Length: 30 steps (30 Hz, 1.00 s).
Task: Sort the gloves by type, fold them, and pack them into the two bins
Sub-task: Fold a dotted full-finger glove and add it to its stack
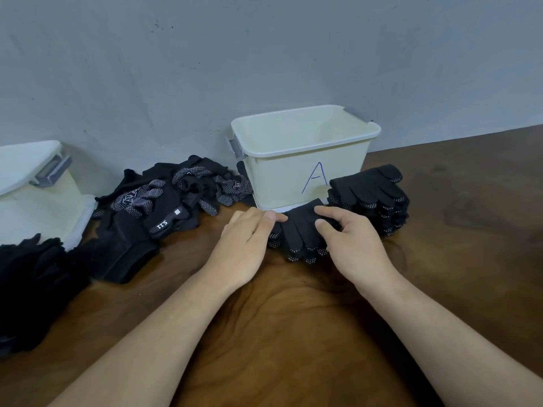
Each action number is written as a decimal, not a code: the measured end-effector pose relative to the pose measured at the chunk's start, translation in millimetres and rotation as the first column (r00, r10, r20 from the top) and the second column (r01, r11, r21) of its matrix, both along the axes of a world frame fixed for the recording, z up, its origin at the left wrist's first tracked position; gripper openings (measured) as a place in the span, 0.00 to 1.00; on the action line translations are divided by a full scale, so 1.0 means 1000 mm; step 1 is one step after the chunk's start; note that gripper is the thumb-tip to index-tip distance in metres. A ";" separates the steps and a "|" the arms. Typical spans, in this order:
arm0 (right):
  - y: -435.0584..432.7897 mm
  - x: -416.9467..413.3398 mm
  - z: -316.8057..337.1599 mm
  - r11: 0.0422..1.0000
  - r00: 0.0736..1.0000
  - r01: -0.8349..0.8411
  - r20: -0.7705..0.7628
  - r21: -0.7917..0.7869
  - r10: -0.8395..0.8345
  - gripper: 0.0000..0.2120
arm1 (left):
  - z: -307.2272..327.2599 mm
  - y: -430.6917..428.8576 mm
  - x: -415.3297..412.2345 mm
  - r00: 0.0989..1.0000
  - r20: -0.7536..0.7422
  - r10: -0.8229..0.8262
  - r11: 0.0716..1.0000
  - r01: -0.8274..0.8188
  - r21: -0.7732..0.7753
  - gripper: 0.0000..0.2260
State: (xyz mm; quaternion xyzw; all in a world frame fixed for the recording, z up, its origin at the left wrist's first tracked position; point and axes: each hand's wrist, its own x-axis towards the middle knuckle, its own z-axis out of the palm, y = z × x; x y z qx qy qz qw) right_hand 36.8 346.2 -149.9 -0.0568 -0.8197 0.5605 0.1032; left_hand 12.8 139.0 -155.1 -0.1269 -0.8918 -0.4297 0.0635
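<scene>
Both hands are on one black dotted glove [296,235] that lies on the tabletop [293,342] just in front of bin A [279,177], its fingers pointing to the near edge. The left hand [249,245] lies with nearly straight fingers resting on the glove's left side. The right hand [355,245] bends thumb and forefinger onto the glove's right side, pinching the fabric. Bin A stands at the far edge against the wall [264,54]. A stack [373,195] of dotted gloves lies just right of it, touching its front corner. A loose heap [176,195] of mixed black gloves fills the far edge between bin A and the left bin [35,207]. A dark pile [32,277] sits at the left edge.
</scene>
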 end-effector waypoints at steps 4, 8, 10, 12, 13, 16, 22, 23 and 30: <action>0.000 0.003 0.001 0.997 1.000 -0.004 -0.003 0.083 0.004 0.16 | 0.000 0.000 -0.001 1.000 0.009 -0.013 0.999 0.014 -0.037 0.25; -0.002 0.007 0.003 0.973 0.999 -0.024 0.028 0.230 0.018 0.18 | -0.003 -0.001 -0.002 1.000 0.020 -0.006 0.999 0.007 -0.038 0.21; -0.001 0.009 0.005 0.941 0.999 -0.035 0.040 0.338 0.023 0.19 | -0.005 -0.001 -0.003 1.000 0.020 -0.010 0.997 0.012 -0.074 0.18; 0.000 0.013 0.009 0.867 1.000 -0.030 0.022 0.498 0.023 0.19 | -0.007 -0.001 -0.003 1.000 0.010 -0.013 0.993 0.014 -0.115 0.17; 0.001 0.015 0.011 0.816 1.000 -0.023 0.009 0.578 0.022 0.18 | -0.009 -0.001 -0.003 1.000 -0.002 -0.013 0.992 0.013 -0.126 0.17; 0.004 0.023 0.017 0.702 0.999 0.008 -0.037 0.712 0.027 0.15 | -0.013 -0.002 -0.004 0.998 -0.062 -0.020 0.986 0.009 -0.166 0.14; 0.005 0.020 0.017 0.694 0.983 0.097 -0.177 0.713 0.044 0.14 | -0.011 -0.005 0.003 0.973 -0.200 -0.118 0.981 0.083 -0.176 0.16; 0.004 0.019 0.015 0.705 0.975 0.107 -0.214 0.701 0.064 0.13 | -0.009 -0.004 0.006 0.967 -0.193 -0.169 0.968 0.127 -0.215 0.17; -0.003 0.013 -0.001 0.617 0.965 -0.038 -0.131 0.786 0.227 0.21 | -0.007 0.001 0.014 0.941 -0.057 -0.334 0.800 0.251 -0.545 0.24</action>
